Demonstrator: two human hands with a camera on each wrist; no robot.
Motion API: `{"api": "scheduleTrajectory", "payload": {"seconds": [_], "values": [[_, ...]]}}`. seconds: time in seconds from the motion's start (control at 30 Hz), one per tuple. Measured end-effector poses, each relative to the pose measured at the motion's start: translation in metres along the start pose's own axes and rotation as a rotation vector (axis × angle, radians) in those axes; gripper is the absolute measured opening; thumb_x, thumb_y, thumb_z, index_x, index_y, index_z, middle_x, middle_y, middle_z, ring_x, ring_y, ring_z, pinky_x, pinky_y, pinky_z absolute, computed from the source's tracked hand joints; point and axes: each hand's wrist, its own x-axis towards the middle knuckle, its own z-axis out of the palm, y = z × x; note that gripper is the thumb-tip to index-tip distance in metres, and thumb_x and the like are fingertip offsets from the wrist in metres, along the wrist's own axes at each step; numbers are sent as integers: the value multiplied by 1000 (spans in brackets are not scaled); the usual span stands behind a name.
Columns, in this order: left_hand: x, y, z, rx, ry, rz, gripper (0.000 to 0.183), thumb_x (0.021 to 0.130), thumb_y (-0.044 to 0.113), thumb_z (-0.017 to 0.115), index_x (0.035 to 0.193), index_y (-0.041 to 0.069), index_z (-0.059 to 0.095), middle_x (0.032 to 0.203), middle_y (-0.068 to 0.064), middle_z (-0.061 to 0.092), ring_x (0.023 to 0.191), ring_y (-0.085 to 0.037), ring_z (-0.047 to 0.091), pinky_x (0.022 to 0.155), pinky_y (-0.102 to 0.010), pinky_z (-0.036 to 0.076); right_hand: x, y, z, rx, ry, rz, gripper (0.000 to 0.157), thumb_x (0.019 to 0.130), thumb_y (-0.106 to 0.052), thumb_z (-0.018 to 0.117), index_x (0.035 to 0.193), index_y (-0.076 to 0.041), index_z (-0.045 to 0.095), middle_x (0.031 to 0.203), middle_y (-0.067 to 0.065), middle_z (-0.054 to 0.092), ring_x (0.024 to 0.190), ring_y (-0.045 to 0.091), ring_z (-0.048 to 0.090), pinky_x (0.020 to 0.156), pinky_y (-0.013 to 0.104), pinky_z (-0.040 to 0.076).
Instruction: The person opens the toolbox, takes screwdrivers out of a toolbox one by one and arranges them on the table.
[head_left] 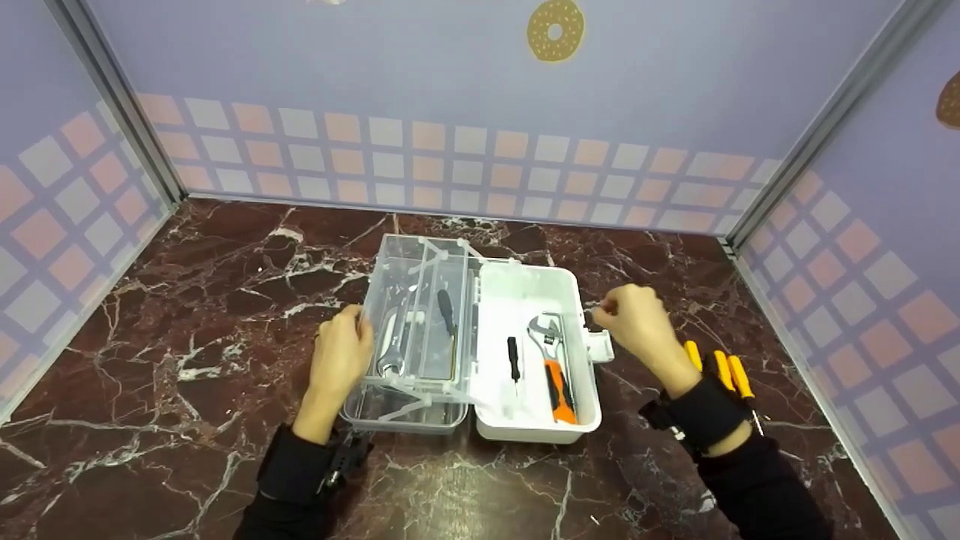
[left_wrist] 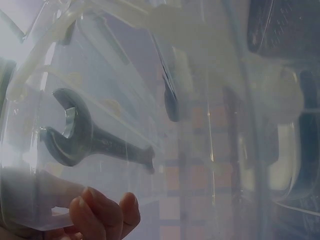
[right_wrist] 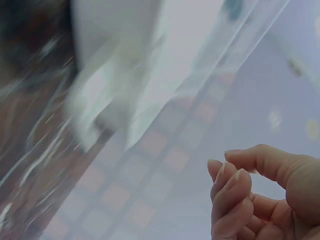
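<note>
A white toolbox [head_left: 529, 281] stands unfolded on the table, its clear tray [head_left: 411, 251] raised on the left. My left hand [head_left: 341, 349] pinches the tray's left side wall; in the left wrist view its fingers [left_wrist: 102, 212] curl there, near a metal wrench [left_wrist: 95, 137]. A dark-handled screwdriver [head_left: 446, 311] lies in the tray too. In the white base are a small black screwdriver [head_left: 514, 358] and an adjustable wrench [head_left: 556, 379] with an orange and black handle. Just right of the base, by the white latch [head_left: 599, 346], my right hand [head_left: 637, 322] hovers, fingers loosely curled and holding nothing.
Tools with yellow handles [head_left: 721, 369] lie on the table, partly hidden behind the right wrist. Below the tray is the clear lid [head_left: 442, 429]. Panels [head_left: 480, 90] wall in the dark red marbled table [head_left: 247, 360] at the back and both sides.
</note>
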Motion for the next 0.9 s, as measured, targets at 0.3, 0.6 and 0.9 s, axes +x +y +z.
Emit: {"api": "scheduleTrajectory", "payload": {"seconds": [0.3, 0.6, 0.9], "values": [[0, 0, 0, 3, 14, 9, 24, 85, 4, 46, 101, -7, 59, 89, -30, 60, 79, -45, 58, 66, -53, 44, -8, -56, 22, 20, -21, -145, 13, 74, -12, 64, 63, -6, 65, 58, 2, 61, 46, 11, 52, 45, 28, 44], [0, 1, -1, 1, 6, -4, 23, 85, 4, 46, 100, -6, 60, 89, -29, 61, 79, -44, 58, 67, -52, 45, -9, -88, 41, -64, -89, -206, 15, 73, -14, 63, 59, -9, 64, 60, 2, 61, 51, 17, 51, 51, 35, 45], [0, 0, -1, 7, 4, -5, 23, 86, 5, 45, 99, -6, 59, 89, -30, 60, 80, -45, 58, 68, -53, 44, -2, -95, 53, -178, -177, -146, 29, 72, -14, 64, 46, -11, 52, 49, 0, 52, 47, 18, 49, 49, 38, 44]]}}
